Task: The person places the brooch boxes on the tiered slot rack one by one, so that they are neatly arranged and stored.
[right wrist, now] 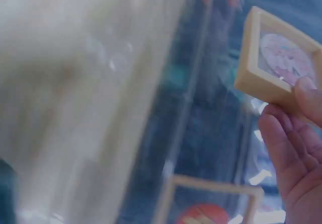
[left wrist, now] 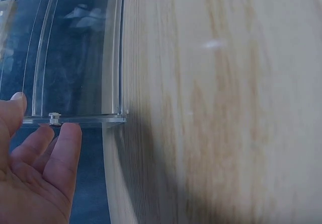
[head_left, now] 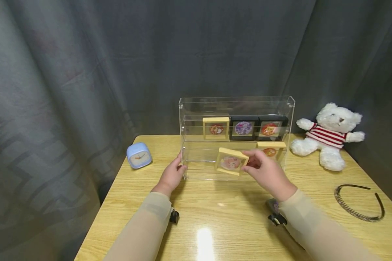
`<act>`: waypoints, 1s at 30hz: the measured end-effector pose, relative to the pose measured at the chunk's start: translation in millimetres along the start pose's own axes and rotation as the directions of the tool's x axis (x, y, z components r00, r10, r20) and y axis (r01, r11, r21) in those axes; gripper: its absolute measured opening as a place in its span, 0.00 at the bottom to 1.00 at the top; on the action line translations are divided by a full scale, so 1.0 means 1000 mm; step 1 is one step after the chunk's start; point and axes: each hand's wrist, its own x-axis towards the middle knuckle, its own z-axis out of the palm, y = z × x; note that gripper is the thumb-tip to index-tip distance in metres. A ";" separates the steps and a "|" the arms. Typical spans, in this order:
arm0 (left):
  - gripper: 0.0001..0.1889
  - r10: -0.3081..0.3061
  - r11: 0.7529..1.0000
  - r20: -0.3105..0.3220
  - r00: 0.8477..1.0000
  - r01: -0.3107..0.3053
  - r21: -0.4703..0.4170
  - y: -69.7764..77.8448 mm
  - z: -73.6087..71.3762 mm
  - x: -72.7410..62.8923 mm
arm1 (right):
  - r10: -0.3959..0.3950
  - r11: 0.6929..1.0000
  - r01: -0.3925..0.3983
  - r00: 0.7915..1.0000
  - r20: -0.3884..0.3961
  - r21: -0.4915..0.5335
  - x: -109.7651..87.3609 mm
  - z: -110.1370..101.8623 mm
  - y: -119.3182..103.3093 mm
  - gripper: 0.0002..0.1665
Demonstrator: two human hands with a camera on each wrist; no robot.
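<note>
A clear acrylic display shelf [head_left: 235,102] stands on the table. My left hand [head_left: 170,177] grips its left side panel, with the thumb on one face and the fingers on the other in the left wrist view. Between thumb and fingers, my right hand [head_left: 270,174] pinches a pale yellow square frame [head_left: 230,162] holding a round pink badge, tilted in front of the lower tier. Another yellow frame [head_left: 271,144] with an orange badge sits at the lower right, partly behind that hand. Higher up are a yellow frame [head_left: 215,119] and two black frames [head_left: 243,128], [head_left: 273,128].
A blue clock [head_left: 138,155] stands at the table's left edge. To the right sit a white teddy bear [head_left: 333,136] in a striped sweater and a dark headband [head_left: 349,208]. Beside my right wrist lies a dark frame [head_left: 272,206], mostly covered. A grey curtain [head_left: 196,54] hangs behind.
</note>
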 end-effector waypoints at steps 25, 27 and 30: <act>0.34 -0.003 1.000 -0.002 1.000 0.003 0.005 -0.003 0.000 0.002 | 0.080 0.995 -0.086 0.988 -0.132 -0.046 0.051 -0.042 0.017 0.25; 0.34 -0.001 1.000 -0.004 1.000 0.001 0.003 -0.003 0.000 0.002 | 0.068 0.993 -0.080 0.989 -0.133 -0.088 0.053 -0.042 0.020 0.24; 0.34 0.002 1.000 -0.005 1.000 -0.002 0.004 -0.003 0.000 0.003 | 0.054 0.987 -0.073 0.990 -0.127 -0.146 0.055 -0.041 0.023 0.23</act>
